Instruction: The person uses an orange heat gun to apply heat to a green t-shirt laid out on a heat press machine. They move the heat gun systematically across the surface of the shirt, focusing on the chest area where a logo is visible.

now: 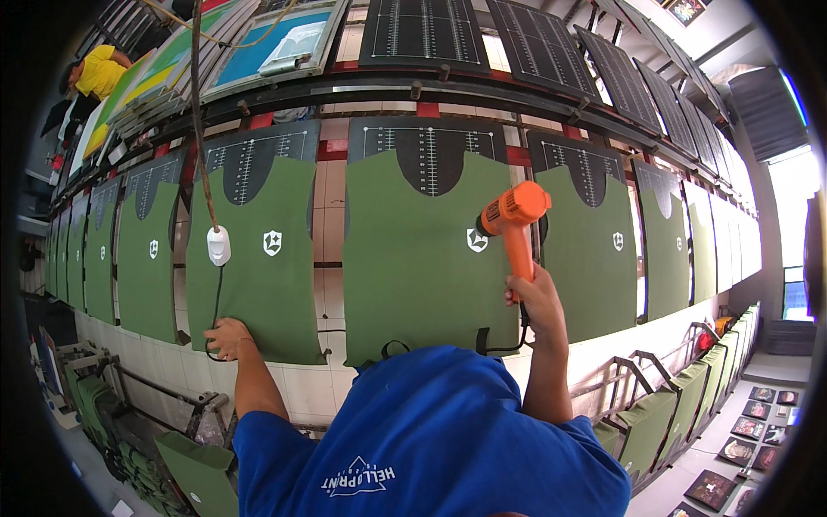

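My right hand (537,302) is wrapped round the handle of an orange heat gun (519,205). The gun's dark nozzle points left, right beside the white shield print (476,240) on a green fabric panel (413,284) in front of me. My left hand (228,339) is closed on a black power cord (217,297) at the lower left edge of the neighbouring green panel (280,302). That cord runs up to a white socket (218,246) hanging from a cable. Both panels lie flat on dark boards with white ruler marks.
More green panels (594,267) lie on boards in a row to both sides. Beyond a metal rail (345,93) stands another row of dark boards (424,34). Framed screens (280,52) are stacked at the far left, near a person in yellow (102,72). Green-covered boards (650,422) stand behind me.
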A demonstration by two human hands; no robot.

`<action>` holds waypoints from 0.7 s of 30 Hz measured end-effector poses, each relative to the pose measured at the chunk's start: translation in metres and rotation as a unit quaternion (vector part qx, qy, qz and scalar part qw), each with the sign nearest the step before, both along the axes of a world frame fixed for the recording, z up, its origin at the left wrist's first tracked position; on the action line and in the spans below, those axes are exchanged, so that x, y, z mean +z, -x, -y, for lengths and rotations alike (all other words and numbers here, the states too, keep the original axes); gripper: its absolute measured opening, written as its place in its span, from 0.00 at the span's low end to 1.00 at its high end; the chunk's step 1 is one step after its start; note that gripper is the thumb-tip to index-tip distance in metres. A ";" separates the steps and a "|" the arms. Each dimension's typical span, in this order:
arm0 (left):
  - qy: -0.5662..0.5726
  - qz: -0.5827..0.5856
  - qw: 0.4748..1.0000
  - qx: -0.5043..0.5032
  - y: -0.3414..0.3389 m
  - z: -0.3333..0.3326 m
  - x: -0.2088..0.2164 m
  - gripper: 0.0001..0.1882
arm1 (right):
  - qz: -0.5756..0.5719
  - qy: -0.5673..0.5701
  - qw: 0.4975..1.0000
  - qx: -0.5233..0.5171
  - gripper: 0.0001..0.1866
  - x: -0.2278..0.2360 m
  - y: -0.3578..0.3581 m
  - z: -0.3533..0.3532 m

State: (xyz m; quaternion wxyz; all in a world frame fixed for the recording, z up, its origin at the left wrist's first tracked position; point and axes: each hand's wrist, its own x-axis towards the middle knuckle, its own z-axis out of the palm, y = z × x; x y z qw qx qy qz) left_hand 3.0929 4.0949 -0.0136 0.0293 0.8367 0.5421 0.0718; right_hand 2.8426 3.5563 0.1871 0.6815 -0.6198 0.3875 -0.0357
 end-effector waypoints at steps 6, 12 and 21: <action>0.008 0.000 1.000 0.003 0.001 -0.001 0.000 0.29 | -0.003 -0.001 1.000 -0.003 0.14 0.006 0.003 -0.003; 0.021 -0.001 1.000 0.001 0.001 0.004 0.005 0.29 | 0.006 -0.020 1.000 -0.008 0.13 0.005 0.007 0.002; -0.015 0.002 1.000 -0.009 0.001 -0.003 -0.004 0.29 | -0.003 -0.014 1.000 0.000 0.15 0.009 0.013 -0.002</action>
